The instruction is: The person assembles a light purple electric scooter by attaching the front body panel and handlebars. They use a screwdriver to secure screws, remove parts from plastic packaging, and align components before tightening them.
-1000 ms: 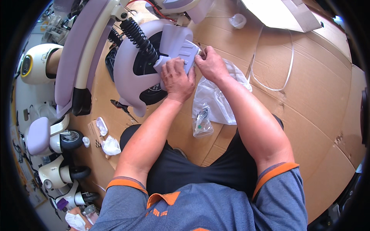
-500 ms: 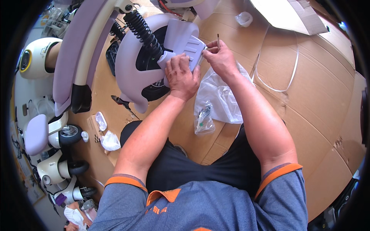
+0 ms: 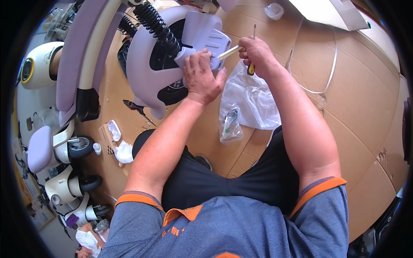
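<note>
Head view shows the left hand (image 3: 201, 77) with its fingers (image 3: 195, 58) curled over the edge of a lilac plastic panel (image 3: 202, 32), pressing it down against the round lilac wheel housing (image 3: 148, 64) that lies on the cardboard floor (image 3: 352, 112) at about twelve o'clock from the person's lap. At two o'clock from that hand, the right hand (image 3: 257, 53) has its fingers closed around a screwdriver with a yellow and black handle (image 3: 250, 69), the shaft pointing up out of the fist, and the same hand pinches a pale rod-like piece (image 3: 228, 52) that points at the panel's edge; whether that piece has entered a hole cannot be told. To do this step well, the left hand would best keep the panel flat and unmoving, while the right brings the piece in straight along its own line, not at a slant. A black coiled spring (image 3: 157, 23) sits at eleven o'clock of the panel, close enough to snag a knuckle. Clear plastic bags (image 3: 251, 101) with small fittings lie under the right forearm, at five o'clock of the panel. More ride-on toy bodies (image 3: 51, 150) stand well apart at nine o'clock.
</note>
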{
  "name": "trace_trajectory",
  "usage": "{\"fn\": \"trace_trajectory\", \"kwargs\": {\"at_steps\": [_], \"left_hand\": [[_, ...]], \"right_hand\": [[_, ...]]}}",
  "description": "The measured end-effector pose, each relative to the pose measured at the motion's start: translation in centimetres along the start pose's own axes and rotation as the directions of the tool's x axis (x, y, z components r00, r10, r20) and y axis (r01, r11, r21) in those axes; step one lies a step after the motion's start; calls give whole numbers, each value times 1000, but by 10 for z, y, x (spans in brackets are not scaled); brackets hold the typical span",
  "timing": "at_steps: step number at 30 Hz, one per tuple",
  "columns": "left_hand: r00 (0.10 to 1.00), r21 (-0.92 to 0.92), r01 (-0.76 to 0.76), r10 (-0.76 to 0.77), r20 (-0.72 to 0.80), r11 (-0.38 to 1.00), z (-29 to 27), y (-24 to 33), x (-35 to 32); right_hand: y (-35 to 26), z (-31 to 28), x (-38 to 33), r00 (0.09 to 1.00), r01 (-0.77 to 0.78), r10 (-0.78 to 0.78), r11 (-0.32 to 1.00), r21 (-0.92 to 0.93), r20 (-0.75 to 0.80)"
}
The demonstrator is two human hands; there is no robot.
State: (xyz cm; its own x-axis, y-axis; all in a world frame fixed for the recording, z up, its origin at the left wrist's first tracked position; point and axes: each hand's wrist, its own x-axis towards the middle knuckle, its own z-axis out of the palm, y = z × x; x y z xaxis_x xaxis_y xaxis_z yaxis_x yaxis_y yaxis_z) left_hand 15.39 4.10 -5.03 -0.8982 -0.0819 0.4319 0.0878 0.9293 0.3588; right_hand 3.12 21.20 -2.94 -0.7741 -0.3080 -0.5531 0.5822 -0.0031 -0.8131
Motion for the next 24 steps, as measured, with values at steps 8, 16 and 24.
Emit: {"fn": "trace_trajectory", "kwargs": {"at_steps": [8,16,24], "left_hand": [[999,32,4,-3,-34,999,1,1,-1],[999,3,26,-26,-48,1000,0,4,2],[999,17,-3,4,-45,1000,0,7,2]], "right_hand": [[6,-12,-23,955,186,-29,834,-520,294],[-1,-25,-39,975,49,77,837,-545,206],[43,8,-55,970,-238,222,950,203,100]]}}
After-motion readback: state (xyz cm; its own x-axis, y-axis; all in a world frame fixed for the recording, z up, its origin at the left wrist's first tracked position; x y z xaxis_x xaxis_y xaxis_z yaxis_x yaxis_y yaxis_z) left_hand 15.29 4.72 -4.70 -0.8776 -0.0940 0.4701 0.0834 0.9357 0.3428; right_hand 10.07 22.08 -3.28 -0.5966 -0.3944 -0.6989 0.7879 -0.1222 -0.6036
